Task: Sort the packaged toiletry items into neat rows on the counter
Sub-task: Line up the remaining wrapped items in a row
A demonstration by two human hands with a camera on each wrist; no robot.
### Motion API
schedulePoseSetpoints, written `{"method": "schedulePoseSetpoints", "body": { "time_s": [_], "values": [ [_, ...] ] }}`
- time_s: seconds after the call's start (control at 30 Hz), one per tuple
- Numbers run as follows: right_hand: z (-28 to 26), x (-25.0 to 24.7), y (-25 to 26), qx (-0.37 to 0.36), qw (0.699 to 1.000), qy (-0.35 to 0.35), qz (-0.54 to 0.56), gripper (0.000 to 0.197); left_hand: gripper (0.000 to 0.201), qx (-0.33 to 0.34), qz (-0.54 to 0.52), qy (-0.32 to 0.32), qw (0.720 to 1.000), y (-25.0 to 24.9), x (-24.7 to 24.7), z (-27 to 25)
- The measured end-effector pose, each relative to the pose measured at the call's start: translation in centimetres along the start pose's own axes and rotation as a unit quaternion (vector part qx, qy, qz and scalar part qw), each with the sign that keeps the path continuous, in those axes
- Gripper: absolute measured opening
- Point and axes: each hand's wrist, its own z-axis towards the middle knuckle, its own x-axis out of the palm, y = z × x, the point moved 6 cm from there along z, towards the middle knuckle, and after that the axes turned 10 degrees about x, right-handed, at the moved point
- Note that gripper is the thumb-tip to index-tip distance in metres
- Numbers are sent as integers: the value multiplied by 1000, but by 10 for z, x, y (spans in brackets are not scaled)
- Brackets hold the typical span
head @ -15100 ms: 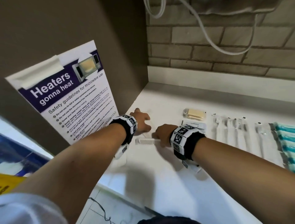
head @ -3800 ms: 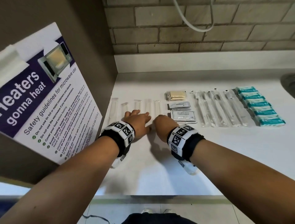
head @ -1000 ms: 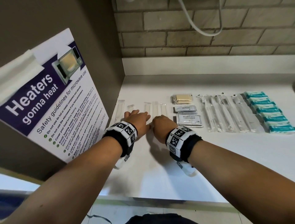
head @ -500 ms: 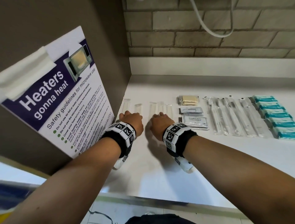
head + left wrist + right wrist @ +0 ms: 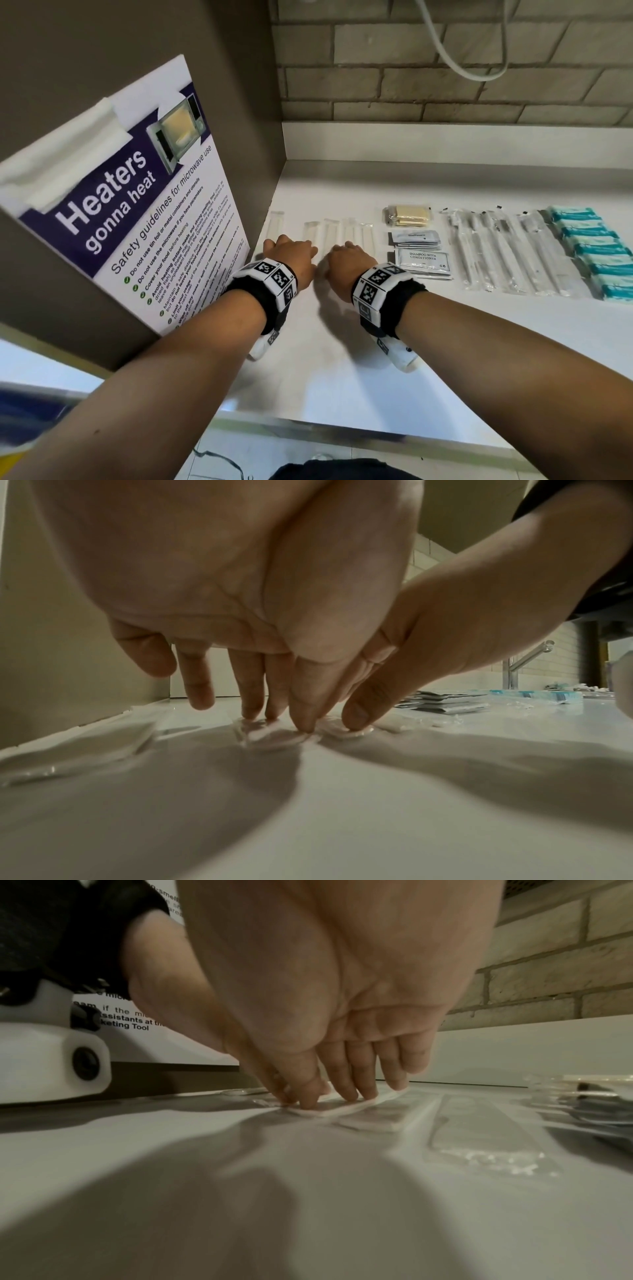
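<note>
Several clear-wrapped white comb packets (image 5: 329,230) lie side by side at the left of the white counter (image 5: 342,370). My left hand (image 5: 294,255) rests straight fingers and thumb on the near end of one comb packet (image 5: 270,734). Close beside it, my right hand (image 5: 346,263) presses its fingertips on the neighbouring comb packet (image 5: 329,1108). In the left wrist view the right hand's thumb (image 5: 356,715) pins that packet down. Neither hand lifts anything.
To the right lie a tan soap pack (image 5: 407,216), stacked shampoo sachets (image 5: 421,258), wrapped toothbrushes (image 5: 496,253) and teal boxes (image 5: 592,253), all in rows. A wall panel with a microwave poster (image 5: 137,205) closes the left side. A tap (image 5: 524,664) stands far right.
Fifteen seconds ago one comb lay crosswise between my hands; now the packets lie in a row. Over the last second both hands drew slightly back toward the packets' near ends.
</note>
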Motion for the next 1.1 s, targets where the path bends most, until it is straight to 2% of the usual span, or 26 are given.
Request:
{"method": "schedulePoseSetpoints", "body": {
  "time_s": [0.23, 0.5, 0.67, 0.83, 1.1],
  "values": [
    [3, 0, -2, 18, 1000, -2, 10, 44, 31, 7, 7, 6, 1000, -1, -1, 2],
    [3, -1, -4, 9, 999, -28, 11, 39, 35, -1, 16, 2, 1000, 1, 1, 5],
    [9, -2, 7, -32, 998, -46, 1, 35, 33, -67, -16, -46, 997, 14, -14, 2],
    [18, 1, 22, -52, 997, -52, -6, 36, 30, -151, -23, 8, 988, 26, -8, -9],
    [29, 7, 31, -49, 998, -41, -2, 38, 28, -135, -21, 4, 991, 31, -3, -11]
  ]
}}
